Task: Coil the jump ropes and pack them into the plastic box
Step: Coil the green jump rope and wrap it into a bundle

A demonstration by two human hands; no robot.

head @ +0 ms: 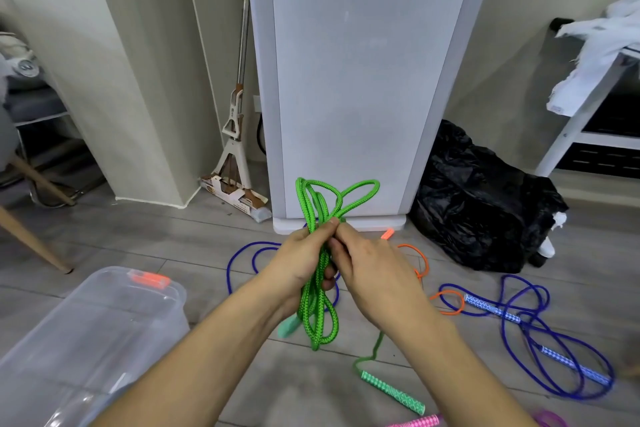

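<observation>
Green jump rope [316,288] bunched in long loops at the middle of the view, held up above the floor. Long way of the bundle running up and down, from 12 o'clock to 6 o'clock. Top loops fanning out above the hands, bottom loops hanging below.

Left hand [304,260] wrapped around the middle of the bundle, fingers curled tight on it. Right hand [370,267] just beside it at 3 o'clock, fingertips pinching the rope near the top of the grip. Both hands touching the rope and touching each other.

One loose tail of the rope dropping down toward 5 o'clock, ending in a green handle [393,393] lying on the floor. Other, paler green handle [289,326] peeking out under the left wrist.

Probably mid-coil, with the loose tail not yet wrapped in. Right hand nearer to that tail, so likely the one to pull it up.

Plastic box [52,357] waiting open at 8 o'clock, on the left hand's side, nothing clearly inside. Blue ropes [540,333] and an orange rope [450,302] spread on the floor at 3 to 4 o'clock, not coiled yet.
</observation>
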